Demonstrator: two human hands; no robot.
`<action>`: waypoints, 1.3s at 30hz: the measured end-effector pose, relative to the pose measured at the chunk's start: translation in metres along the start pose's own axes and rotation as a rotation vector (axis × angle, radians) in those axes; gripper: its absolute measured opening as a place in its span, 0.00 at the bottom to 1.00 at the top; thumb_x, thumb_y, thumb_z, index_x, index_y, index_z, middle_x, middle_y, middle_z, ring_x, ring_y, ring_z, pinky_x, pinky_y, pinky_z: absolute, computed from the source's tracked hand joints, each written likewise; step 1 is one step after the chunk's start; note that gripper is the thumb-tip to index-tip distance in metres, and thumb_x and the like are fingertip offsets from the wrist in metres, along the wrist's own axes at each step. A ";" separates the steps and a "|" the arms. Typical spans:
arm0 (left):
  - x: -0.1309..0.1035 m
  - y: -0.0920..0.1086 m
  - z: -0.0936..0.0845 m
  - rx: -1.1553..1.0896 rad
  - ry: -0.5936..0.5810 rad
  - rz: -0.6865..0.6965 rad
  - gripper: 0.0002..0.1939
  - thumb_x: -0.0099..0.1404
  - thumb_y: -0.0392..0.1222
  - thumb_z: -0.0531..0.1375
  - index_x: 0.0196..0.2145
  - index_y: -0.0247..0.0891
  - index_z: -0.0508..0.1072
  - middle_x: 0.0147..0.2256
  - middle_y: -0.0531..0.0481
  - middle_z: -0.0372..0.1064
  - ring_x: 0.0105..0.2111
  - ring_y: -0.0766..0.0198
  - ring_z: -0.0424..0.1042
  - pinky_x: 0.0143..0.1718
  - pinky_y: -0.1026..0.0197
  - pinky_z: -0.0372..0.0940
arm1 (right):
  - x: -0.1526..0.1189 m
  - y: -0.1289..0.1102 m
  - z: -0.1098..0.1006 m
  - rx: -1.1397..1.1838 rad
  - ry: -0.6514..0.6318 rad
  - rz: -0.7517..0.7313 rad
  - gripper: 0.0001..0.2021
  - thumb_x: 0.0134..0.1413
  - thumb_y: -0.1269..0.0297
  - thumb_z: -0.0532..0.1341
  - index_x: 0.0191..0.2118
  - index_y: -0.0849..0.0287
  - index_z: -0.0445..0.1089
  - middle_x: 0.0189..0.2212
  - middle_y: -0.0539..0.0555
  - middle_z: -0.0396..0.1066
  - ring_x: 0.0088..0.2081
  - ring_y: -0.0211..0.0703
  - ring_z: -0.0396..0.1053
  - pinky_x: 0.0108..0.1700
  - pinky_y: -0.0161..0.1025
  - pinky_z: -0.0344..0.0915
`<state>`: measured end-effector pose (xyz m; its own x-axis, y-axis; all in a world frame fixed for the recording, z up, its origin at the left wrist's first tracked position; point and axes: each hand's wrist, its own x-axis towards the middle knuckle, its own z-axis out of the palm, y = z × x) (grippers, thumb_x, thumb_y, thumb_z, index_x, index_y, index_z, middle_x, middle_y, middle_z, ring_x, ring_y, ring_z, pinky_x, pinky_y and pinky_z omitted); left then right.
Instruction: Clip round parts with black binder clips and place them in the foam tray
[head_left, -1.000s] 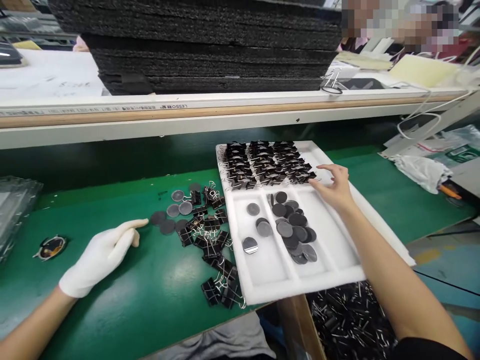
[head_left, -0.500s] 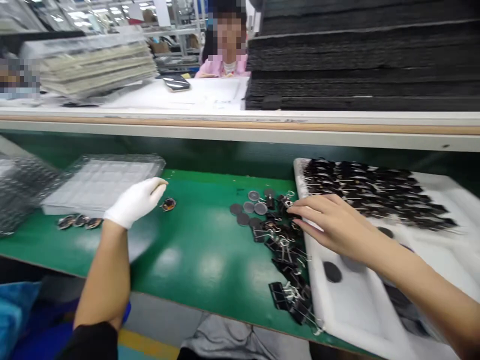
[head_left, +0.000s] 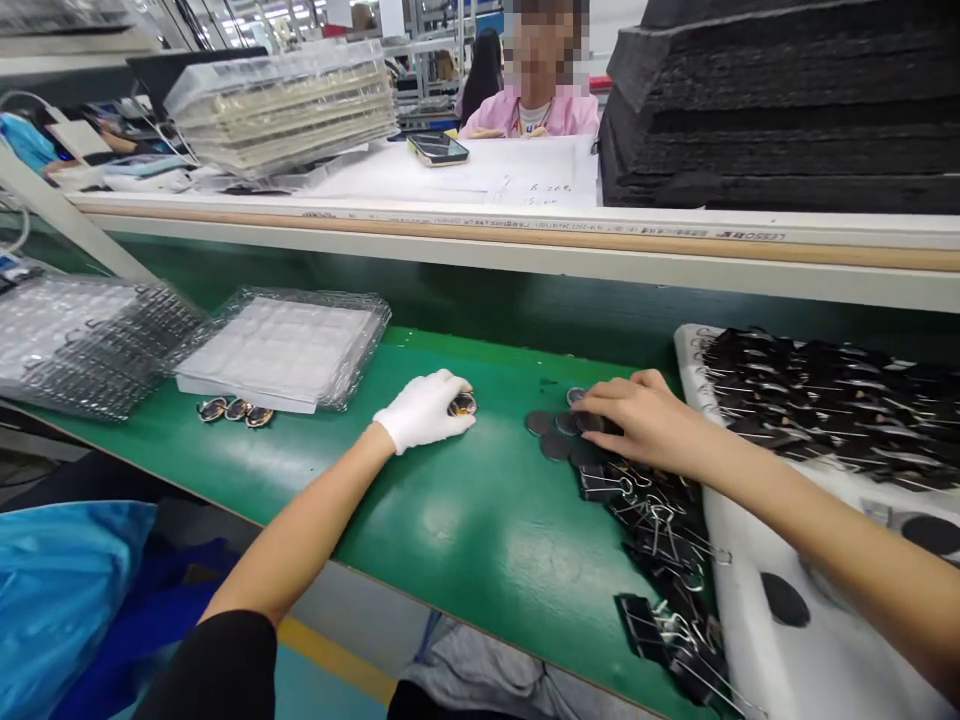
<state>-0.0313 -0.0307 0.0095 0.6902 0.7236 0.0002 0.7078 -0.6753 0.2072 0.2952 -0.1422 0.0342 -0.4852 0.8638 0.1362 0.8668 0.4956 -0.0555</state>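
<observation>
My left hand (head_left: 426, 410), in a white glove, curls its fingers and thumb round a small round part (head_left: 462, 404) with a metallic rim and coppery inside, at the green table. My right hand (head_left: 634, 415) is bare and closes its thumb and fingertips on a dark flat disc (head_left: 589, 422) at the edge of a small group of discs (head_left: 556, 446). Black binder clips (head_left: 660, 525) with silver handles lie in a heap just below that hand. Three similar round parts (head_left: 236, 410) sit in a row further left.
A white foam tray (head_left: 720, 600) on the right holds rows of black clips (head_left: 817, 390) and loose discs. Clear plastic trays (head_left: 277, 345) stand at the left. Above runs a shelf edge (head_left: 480, 245); a person in pink (head_left: 536, 110) sits beyond it.
My left hand has moved right and closed on the round part that lay apart on the table. My right hand has shifted from the clips to the discs. The view has turned left.
</observation>
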 end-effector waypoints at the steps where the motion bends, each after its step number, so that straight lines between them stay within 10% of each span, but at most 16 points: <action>1: 0.004 0.011 0.009 -0.024 0.050 0.025 0.24 0.65 0.55 0.62 0.56 0.43 0.73 0.51 0.45 0.75 0.48 0.50 0.77 0.51 0.52 0.69 | 0.003 -0.007 -0.002 0.097 0.027 0.026 0.10 0.64 0.62 0.64 0.49 0.54 0.77 0.44 0.57 0.79 0.43 0.51 0.77 0.45 0.47 0.65; 6: 0.012 0.045 0.029 -0.125 0.139 0.026 0.35 0.64 0.53 0.65 0.64 0.37 0.64 0.49 0.44 0.78 0.48 0.48 0.78 0.47 0.51 0.69 | 0.038 -0.052 0.006 0.444 0.034 0.167 0.16 0.58 0.64 0.70 0.52 0.58 0.75 0.45 0.58 0.78 0.42 0.49 0.77 0.45 0.45 0.73; 15: 0.010 0.030 0.026 -0.232 0.042 0.099 0.40 0.65 0.53 0.67 0.67 0.36 0.57 0.51 0.43 0.77 0.50 0.51 0.77 0.47 0.53 0.69 | 0.073 -0.051 0.046 0.462 0.043 -0.054 0.08 0.66 0.65 0.64 0.42 0.55 0.83 0.45 0.57 0.81 0.49 0.54 0.77 0.53 0.52 0.74; 21: 0.007 0.031 0.026 -0.121 0.071 0.142 0.38 0.69 0.54 0.63 0.70 0.39 0.55 0.56 0.40 0.73 0.52 0.48 0.75 0.48 0.52 0.68 | 0.052 -0.028 0.017 0.490 0.071 -0.076 0.17 0.69 0.65 0.58 0.59 0.54 0.75 0.58 0.58 0.75 0.59 0.52 0.73 0.62 0.52 0.70; 29: 0.006 0.032 0.022 0.017 0.020 0.233 0.18 0.75 0.54 0.53 0.57 0.53 0.73 0.56 0.46 0.70 0.44 0.53 0.75 0.46 0.52 0.65 | -0.011 -0.027 -0.029 0.107 -0.354 0.131 0.13 0.59 0.53 0.70 0.45 0.54 0.77 0.45 0.58 0.77 0.49 0.60 0.73 0.49 0.57 0.68; 34: 0.005 0.034 0.022 -0.059 0.033 0.096 0.38 0.67 0.61 0.62 0.69 0.44 0.60 0.52 0.40 0.72 0.48 0.47 0.73 0.47 0.51 0.65 | -0.038 -0.040 -0.024 -0.028 -0.302 0.184 0.09 0.54 0.60 0.73 0.39 0.55 0.77 0.43 0.59 0.73 0.45 0.57 0.70 0.46 0.53 0.65; 39: 0.004 0.035 0.022 -0.084 0.024 -0.003 0.27 0.65 0.62 0.63 0.55 0.44 0.75 0.51 0.42 0.72 0.47 0.47 0.73 0.48 0.49 0.65 | -0.040 -0.041 -0.027 0.119 -0.266 0.151 0.05 0.62 0.61 0.66 0.36 0.54 0.75 0.43 0.58 0.73 0.46 0.54 0.71 0.48 0.52 0.64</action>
<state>-0.0003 -0.0544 -0.0044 0.6834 0.7297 0.0224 0.6944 -0.6591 0.2887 0.2825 -0.1995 0.0576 -0.3787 0.9141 -0.1449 0.9194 0.3535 -0.1726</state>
